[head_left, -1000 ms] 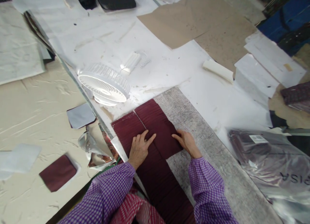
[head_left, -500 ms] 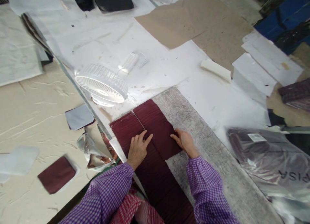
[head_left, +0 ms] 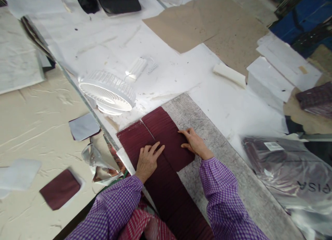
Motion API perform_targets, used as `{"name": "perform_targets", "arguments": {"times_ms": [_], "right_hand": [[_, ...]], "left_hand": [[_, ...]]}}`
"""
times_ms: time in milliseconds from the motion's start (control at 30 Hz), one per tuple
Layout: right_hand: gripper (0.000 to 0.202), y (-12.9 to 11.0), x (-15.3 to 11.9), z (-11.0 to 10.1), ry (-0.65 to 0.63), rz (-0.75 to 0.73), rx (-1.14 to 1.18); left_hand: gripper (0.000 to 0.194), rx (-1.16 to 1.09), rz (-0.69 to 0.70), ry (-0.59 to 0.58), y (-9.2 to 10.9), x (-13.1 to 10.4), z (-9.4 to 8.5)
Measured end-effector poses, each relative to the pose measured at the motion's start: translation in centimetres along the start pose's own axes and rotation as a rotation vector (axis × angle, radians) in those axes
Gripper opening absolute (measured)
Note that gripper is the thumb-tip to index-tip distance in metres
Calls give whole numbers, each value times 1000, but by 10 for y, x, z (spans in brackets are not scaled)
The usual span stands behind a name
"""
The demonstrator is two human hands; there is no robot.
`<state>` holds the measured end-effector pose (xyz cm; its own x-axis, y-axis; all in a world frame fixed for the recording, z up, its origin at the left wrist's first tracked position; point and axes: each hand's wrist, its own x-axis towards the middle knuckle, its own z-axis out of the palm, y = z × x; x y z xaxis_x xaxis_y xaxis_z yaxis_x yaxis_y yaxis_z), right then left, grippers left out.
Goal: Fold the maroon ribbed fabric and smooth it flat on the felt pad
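Note:
Overlapping maroon fabric pieces (head_left: 166, 195) form a long strip on a grey board (head_left: 223, 163). Beside the strip's far end lies a shorter stack of maroon pieces (head_left: 168, 129), a thin gap between the two. My left hand (head_left: 149, 160) rests on the strip with its fingers spread, thumb and fingertips near the seam with the shorter stack. At that stack's right edge is my right hand (head_left: 194, 143), fingers and thumb apart, fingertips touching the maroon surface. Both forearms wear purple checked sleeves.
A white fan (head_left: 107, 91) stands just beyond the strip. To the right is a plastic-wrapped package (head_left: 287, 170). Brown paper (head_left: 207, 21) covers the far part of the white table. On the lower cream surface at left lie a maroon piece (head_left: 60, 189) and crumpled silver foil (head_left: 100, 162).
My right hand has shifted slightly up along the stack's right edge, and its fingers have spread and reached farther onto the fabric. My left hand stays nearly in place.

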<state>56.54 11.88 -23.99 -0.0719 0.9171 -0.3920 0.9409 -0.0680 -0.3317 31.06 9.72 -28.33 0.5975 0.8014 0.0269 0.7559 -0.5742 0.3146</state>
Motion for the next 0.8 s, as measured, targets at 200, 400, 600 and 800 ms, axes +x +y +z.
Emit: {"name": "perform_targets", "arguments": {"times_ms": [200, 400, 600, 800], "right_hand": [[51, -1, 9, -6, -49, 20, -47], [22, 3, -12, 2, 34, 66, 1], [16, 9, -24, 18, 29, 177, 124], [14, 10, -19, 14, -24, 155, 110]], "left_hand": [[51, -28, 0, 8, 3, 3, -6], [52, -44, -11, -7, 2, 2, -5], [53, -41, -15, -8, 3, 2, -6], [53, -62, -20, -5, 3, 2, -6]]}}
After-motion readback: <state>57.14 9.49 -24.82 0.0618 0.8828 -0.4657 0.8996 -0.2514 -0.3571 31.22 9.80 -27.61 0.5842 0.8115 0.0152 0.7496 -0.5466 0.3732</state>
